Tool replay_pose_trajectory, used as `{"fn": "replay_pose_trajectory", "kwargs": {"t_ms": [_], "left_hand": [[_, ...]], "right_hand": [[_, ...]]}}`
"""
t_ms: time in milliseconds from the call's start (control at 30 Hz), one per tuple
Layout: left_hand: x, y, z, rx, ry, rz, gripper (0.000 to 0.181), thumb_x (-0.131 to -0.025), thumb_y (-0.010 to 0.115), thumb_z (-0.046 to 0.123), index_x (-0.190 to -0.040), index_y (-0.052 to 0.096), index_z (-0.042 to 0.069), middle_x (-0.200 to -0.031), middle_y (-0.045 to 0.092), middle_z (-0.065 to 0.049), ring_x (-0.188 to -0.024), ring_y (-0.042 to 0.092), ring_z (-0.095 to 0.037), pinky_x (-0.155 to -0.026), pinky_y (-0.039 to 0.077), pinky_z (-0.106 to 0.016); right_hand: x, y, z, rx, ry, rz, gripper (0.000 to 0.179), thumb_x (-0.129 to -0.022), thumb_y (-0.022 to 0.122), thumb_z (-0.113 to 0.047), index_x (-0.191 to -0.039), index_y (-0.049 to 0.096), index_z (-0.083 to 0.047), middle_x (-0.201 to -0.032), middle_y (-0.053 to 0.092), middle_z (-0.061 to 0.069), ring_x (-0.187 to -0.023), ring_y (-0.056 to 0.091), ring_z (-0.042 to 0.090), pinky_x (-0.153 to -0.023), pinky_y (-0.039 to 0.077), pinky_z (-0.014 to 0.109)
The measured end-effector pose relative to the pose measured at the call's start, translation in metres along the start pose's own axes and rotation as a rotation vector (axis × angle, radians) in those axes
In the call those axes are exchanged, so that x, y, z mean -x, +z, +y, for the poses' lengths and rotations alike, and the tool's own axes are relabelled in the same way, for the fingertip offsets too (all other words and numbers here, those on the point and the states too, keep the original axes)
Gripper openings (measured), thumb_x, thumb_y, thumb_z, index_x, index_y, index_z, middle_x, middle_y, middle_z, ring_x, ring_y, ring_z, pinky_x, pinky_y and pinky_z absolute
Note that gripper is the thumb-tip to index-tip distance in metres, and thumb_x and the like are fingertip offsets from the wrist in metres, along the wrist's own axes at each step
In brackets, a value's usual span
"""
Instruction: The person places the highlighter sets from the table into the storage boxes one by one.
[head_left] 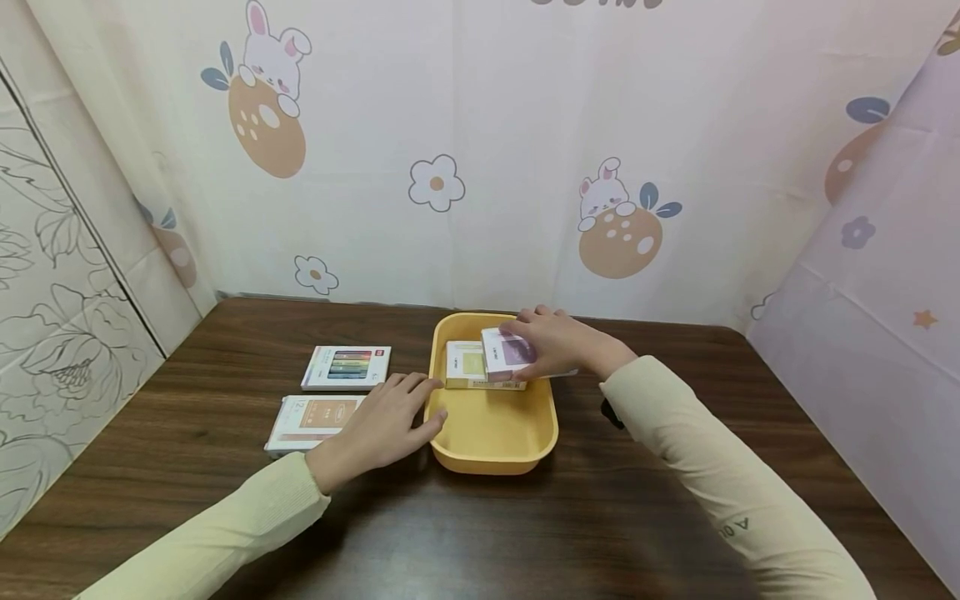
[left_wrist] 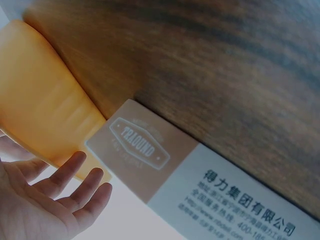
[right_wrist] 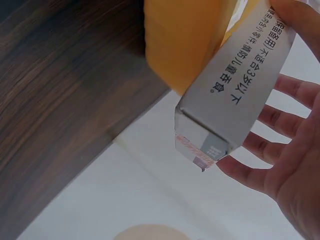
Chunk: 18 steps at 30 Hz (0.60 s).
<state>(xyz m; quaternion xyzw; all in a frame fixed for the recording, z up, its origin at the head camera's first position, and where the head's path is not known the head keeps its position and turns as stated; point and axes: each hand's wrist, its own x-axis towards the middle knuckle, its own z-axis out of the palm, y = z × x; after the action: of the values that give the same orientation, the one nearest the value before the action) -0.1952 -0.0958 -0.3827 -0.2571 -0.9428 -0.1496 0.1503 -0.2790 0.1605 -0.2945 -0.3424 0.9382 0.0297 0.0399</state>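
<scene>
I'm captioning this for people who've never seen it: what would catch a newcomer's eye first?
Probably the bright yellow tray on the dark wooden table, with the right hand holding a purple-labelled box over its far part and the left hand at its left side. Next, perhaps, the rabbit prints on the pale backdrop behind the table.

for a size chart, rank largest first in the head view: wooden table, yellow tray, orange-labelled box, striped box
1. Wooden table
2. Yellow tray
Orange-labelled box, striped box: unsure; the former is nearer, partly behind the left hand
</scene>
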Motion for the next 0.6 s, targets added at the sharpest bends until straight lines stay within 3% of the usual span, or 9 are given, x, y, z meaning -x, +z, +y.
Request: {"fn": "replay_pose_trajectory", "kwargs": {"t_ms": [267,600], "left_hand": [[0.0,-0.001,0.0,0.0,0.006,0.002,0.041,-0.089,0.049,0.043,-0.118,0.057,0.016,-0.113,0.06,-0.004,-0.102,0.055,-0.025,-0.087,0.044,-0.041],[-0.001,-0.001,0.0,-0.003,-0.005,-0.013,0.041,-0.089,0.049,0.044,-0.118,0.057,0.017,-0.114,0.059,-0.004,-0.103,0.055,-0.025,-0.087,0.044,-0.041]], "right_hand": [[-0.016,0.0,-0.011,0.016,-0.017,-0.012,0.073,-0.072,0.07,-0.052,-0.133,0.046,-0.019,-0.123,0.05,0.007,-0.106,0.044,0.024,-0.09,0.038,0.044],[-0.035,0.001,-0.021,0.016,-0.001,-0.034,0.074,-0.073,0.068,-0.053,-0.134,0.044,-0.019,-0.129,0.048,0.009,-0.113,0.044,0.027,-0.096,0.037,0.048]]}}
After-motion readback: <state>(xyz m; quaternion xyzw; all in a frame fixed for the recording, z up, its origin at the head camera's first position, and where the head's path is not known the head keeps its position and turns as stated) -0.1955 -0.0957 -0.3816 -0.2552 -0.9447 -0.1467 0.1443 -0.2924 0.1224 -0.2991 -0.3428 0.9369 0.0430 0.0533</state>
